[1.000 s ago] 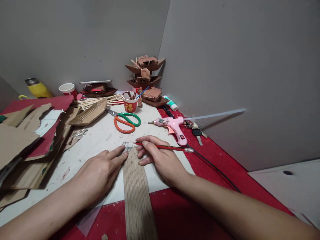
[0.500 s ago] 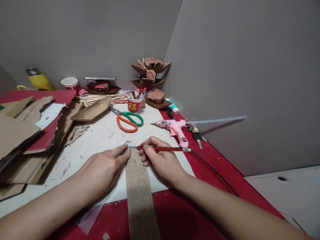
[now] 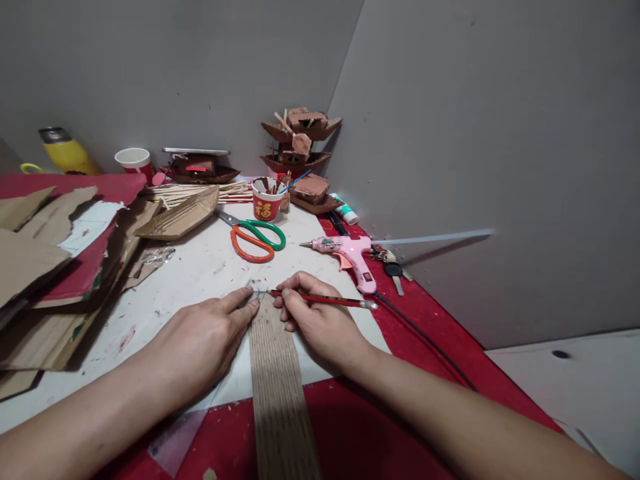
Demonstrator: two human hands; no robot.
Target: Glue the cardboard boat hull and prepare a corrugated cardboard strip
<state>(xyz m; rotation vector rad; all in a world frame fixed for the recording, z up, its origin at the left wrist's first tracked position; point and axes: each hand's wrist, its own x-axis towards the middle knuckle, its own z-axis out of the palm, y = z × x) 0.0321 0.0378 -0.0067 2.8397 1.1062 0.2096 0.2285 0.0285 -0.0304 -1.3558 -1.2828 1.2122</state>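
Note:
My left hand (image 3: 213,333) lies over the far end of a ribbed cardboard strip (image 3: 277,387), thumb and forefinger stretched out and pressing down. Under those fingertips is a thin clear plastic edge, possibly part of the clear plastic sheet or ruler (image 3: 177,443) that shows below my left forearm; my hand hides most of it. In my right hand (image 3: 315,313) a red and black pencil (image 3: 330,299) is pinched, nearly level, its tip at the plastic edge on the strip. The strip runs toward me from the white paper (image 3: 200,280) over the red tabletop (image 3: 380,433).
Green-and-orange scissors (image 3: 253,241) and a pink glue gun (image 3: 350,253) lie beyond my hands. Cardboard pieces (image 3: 45,267) are piled at left. Behind stand a paint-stained paper cup (image 3: 267,203), brown model boats (image 3: 300,143), wooden sticks (image 3: 230,193) and a yellow bottle (image 3: 73,153).
The pencil's back end has dropped slightly, toward me, while its tip stays near the left fingertips. The whole view has shifted a little; both hands keep their places on the strip.

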